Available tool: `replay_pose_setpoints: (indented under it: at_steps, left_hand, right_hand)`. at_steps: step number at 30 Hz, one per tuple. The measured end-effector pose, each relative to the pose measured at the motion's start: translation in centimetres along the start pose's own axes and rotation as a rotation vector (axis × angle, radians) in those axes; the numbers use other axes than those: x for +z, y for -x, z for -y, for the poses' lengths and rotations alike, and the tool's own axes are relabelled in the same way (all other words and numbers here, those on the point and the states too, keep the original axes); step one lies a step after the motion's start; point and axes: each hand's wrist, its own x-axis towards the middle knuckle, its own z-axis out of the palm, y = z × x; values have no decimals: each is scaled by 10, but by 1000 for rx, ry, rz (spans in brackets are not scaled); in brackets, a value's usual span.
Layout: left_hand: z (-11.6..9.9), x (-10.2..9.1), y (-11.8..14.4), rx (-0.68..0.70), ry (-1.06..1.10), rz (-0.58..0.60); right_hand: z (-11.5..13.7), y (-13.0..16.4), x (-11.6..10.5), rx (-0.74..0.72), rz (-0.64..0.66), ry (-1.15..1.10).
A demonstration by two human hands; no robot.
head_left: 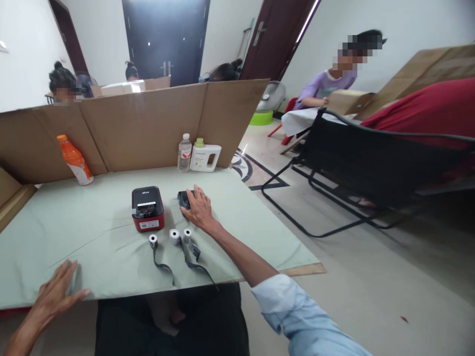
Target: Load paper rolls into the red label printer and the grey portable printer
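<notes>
My right hand (200, 206) lies over a small black device (183, 199), fingers curved across its right side and thumb near its front; its kind is partly hidden. To the left stands a black-and-red label printer (147, 207), a slot in its top and a white label on its front. Nearer me are three small white paper rolls: the left roll (153, 241), the middle roll (174, 237) and the right roll (187, 235). Dark strips trail from them toward the table edge. My left hand (57, 291) rests at the front left edge, fingers spread, holding nothing.
A cardboard screen (148, 126) borders the far side of the pale green tabletop (107, 247). Before it stand an orange bottle (75, 160), a clear water bottle (184, 154) and a white jug (205, 158). A black folding chair (356, 163) and a seated person (326, 89) are on the right.
</notes>
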Motion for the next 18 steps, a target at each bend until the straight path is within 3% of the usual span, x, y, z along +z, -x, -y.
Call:
replay_pose_setpoints:
  at_steps: [2, 5, 9, 14, 18]
  left_hand:
    - [-32, -11, -19, 95, 118, 12]
    - [-88, -22, -50, 272, 259, -50]
    - [-143, -12, -78, 364, 315, -132]
    - [-163, 10, -91, 380, 370, -143]
    - [-170, 10, -110, 320, 511, -167]
  right_hand:
    - [12, 6, -5, -101, -53, -86]
    - [24, 18, -11, -223, -12, -232]
    - [1, 56, -14, -209, -83, -224]
    - [-65, 141, 6, -58, -69, 45]
    - [-90, 184, 23, -51, -36, 149]
